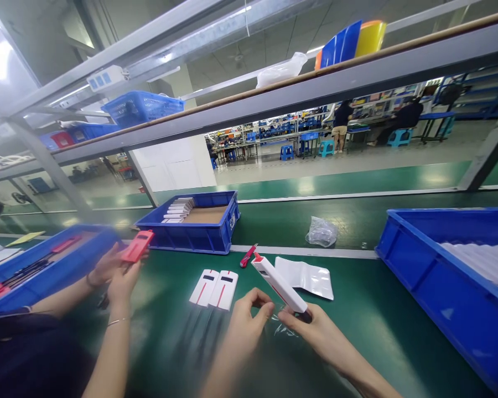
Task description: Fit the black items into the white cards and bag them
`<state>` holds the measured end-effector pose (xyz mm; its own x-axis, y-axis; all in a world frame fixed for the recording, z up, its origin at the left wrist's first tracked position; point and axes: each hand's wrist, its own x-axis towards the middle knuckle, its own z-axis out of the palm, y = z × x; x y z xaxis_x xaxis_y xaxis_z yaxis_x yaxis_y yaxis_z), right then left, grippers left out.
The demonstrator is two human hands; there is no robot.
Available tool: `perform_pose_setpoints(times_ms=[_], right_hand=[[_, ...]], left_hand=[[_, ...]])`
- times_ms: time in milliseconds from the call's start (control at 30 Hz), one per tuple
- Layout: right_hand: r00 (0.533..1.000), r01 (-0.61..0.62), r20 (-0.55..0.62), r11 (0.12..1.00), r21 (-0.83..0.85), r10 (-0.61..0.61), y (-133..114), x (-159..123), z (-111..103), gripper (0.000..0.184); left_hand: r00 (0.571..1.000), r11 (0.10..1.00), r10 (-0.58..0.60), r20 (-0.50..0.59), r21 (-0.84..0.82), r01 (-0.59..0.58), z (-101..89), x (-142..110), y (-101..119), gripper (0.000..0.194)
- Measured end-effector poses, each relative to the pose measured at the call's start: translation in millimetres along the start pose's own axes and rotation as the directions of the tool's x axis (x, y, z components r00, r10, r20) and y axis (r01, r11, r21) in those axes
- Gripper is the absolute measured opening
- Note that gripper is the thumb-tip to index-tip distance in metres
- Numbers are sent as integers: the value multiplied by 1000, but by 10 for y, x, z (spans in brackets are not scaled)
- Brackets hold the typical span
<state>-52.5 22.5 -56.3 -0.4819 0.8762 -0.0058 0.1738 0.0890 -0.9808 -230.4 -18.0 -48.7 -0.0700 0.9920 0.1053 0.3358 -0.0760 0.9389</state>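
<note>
My right hand [311, 329] grips the near end of a long white device [279, 284] with a red tip, tilted up and away to the left. My left hand [244, 320] is closed in a pinch beside it, on a piece of clear film [283, 327] by the device's near end. Two more white devices with a red stripe [214, 288] lie side by side on the green table [369, 320] just left of my hands. A flat white pouch [305, 275] lies behind the held device.
A co-worker's hands [118, 273] at the left hold a red part [138, 246] over a blue bin [45, 265]. Another blue bin [191, 235] with white parts stands behind, a large one [444, 287] at the right. A red cutter [248, 256] and crumpled bag [321, 231] lie farther back.
</note>
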Motion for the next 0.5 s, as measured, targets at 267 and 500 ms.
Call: perform_pose_setpoints(times_ms=[267,500], right_hand=[[999,36,-19,999,15,-36,155,51,59,34],[994,65,87,998,9,-66,-32,12,-48,27]], left_hand=[[982,963,2,-191,263,50,272,-122,93,20],[992,985,-20,-124,169,41,227,-52,63,11]])
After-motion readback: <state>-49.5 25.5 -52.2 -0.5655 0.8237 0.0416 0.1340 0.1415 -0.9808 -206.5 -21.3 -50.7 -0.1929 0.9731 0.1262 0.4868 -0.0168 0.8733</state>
